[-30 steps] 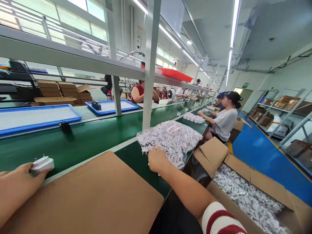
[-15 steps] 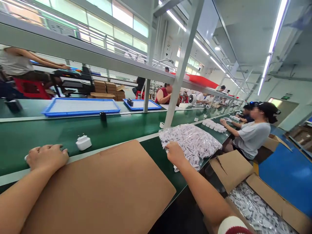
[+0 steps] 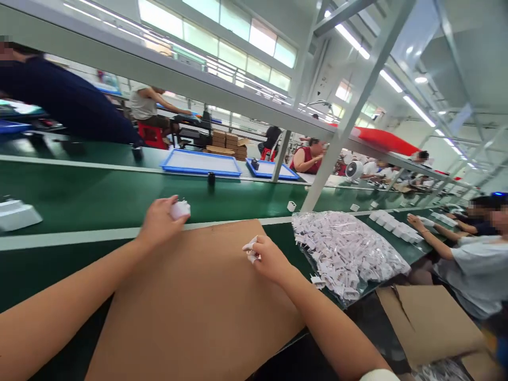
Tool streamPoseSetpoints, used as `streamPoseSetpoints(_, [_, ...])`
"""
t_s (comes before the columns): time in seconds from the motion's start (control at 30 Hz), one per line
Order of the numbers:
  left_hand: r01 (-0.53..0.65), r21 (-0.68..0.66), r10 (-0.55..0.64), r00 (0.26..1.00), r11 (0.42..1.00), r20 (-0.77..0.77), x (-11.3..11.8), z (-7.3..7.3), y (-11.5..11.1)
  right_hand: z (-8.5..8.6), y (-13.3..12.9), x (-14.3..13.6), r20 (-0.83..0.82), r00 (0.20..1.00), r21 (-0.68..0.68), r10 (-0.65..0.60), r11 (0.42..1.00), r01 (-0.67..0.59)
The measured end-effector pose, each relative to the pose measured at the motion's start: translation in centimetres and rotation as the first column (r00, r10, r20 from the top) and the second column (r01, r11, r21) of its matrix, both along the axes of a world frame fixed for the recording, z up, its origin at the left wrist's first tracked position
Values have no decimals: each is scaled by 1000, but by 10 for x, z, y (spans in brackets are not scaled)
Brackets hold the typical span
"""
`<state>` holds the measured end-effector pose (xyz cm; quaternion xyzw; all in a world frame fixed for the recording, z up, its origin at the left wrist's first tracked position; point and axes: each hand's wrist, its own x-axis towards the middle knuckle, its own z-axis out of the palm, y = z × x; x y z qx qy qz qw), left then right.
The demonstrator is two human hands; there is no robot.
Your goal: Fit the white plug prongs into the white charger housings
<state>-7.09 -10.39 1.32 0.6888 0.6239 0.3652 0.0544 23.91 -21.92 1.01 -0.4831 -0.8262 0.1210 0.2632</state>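
Note:
My left hand [image 3: 161, 219] grips a white plug adapter [image 3: 180, 209] between thumb and fingers, above the far edge of a brown cardboard sheet [image 3: 206, 301]. Over the sheet, my right hand [image 3: 268, 256] pinches a small white piece [image 3: 251, 248], its shape partly hidden by the fingers. A clear bag full of small white plastic parts [image 3: 349, 248] lies to the right of my right hand.
White adapters [image 3: 18, 214] sit at the far left on the green belt [image 3: 107, 193]. Blue-rimmed trays [image 3: 200, 161] rest beyond it. A slanted metal post [image 3: 341, 143] rises behind the bag. An open carton [image 3: 432, 323] and a person [image 3: 476, 264] are at the right.
My left hand has come off the belt's edge and now holds the adapter. My right hand has left the bag with a small white piece. The view has turned left.

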Motion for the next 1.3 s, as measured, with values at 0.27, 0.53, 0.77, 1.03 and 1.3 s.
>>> streamPoseSetpoints(0.27, [384, 59, -388, 905, 922, 176, 41, -36, -98, 12, 21, -49, -143, 990, -80, 16, 996, -28])
streamPoseSetpoints(0.53, [388, -154, -345, 906, 909, 246, 39, -42, -116, -4, 11, -47, -700, 664, -551, -262, 790, -269])
streamPoseSetpoints(0.77, [515, -197, -424, 828, 835, 367, 52, -40, -120, -3, 10, -56, -751, 547, -596, -371, 737, -318])
streamPoseSetpoints(1.03, [564, -234, -447, 796, 792, 408, 42, -41, -119, -6, 13, -57, -722, 568, -600, -394, 766, -231])
streamPoseSetpoints(1.3, [649, -371, -498, 754, 664, 428, 31, -28, -118, -2, 3, -59, -687, 633, -512, -357, 856, -73])
